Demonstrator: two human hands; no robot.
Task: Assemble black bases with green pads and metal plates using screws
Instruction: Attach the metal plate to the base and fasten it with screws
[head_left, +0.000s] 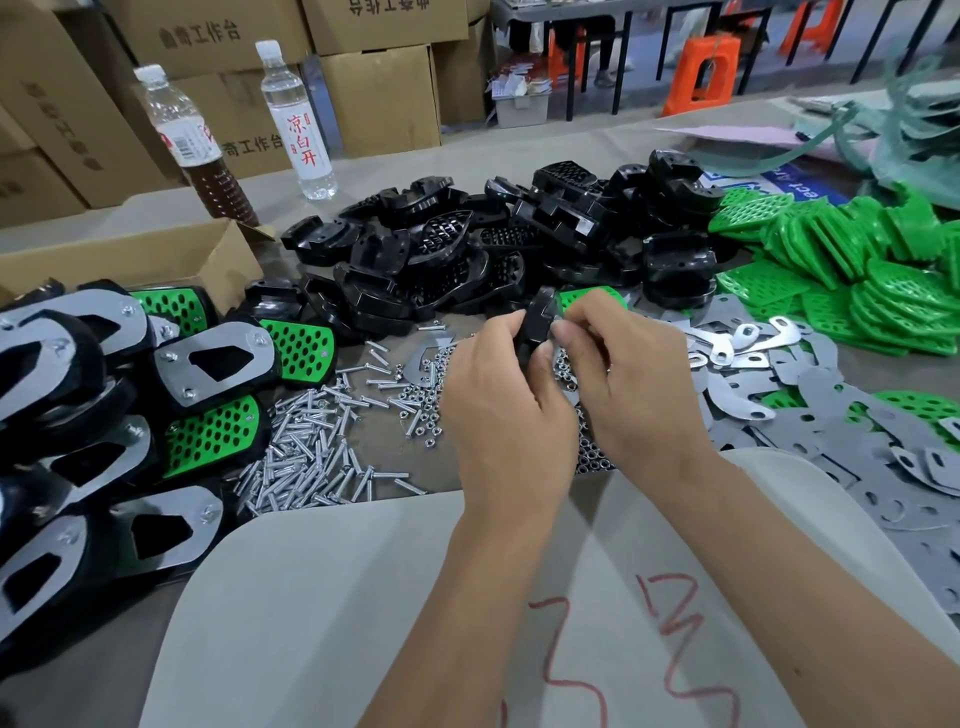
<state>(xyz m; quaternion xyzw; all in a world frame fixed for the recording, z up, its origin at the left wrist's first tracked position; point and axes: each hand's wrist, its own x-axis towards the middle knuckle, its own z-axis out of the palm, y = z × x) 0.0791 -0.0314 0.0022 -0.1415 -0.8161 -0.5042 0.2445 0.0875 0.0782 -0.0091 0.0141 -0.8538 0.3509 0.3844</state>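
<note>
Both hands hold one black base (537, 319) with a green pad (587, 297) on it, lifted edge-on above the table. My left hand (498, 395) grips its near side. My right hand (623, 374) pinches its right edge with thumb and fingertips. Under the hands lie loose screws (311, 457) and small nuts (421, 400). A heap of bare black bases (493, 249) sits behind, green pads (852, 260) are piled at the right, and metal plates (810, 415) spread across the right near side. Whatever sits between my right fingertips is hidden.
Finished assemblies (130, 395) with plates and green pads are stacked at the left. An open cardboard box (156, 260) and two bottles (298, 119) stand at the back left, with cartons behind. My lap (467, 597) fills the bottom. Orange stools (701, 73) stand far back.
</note>
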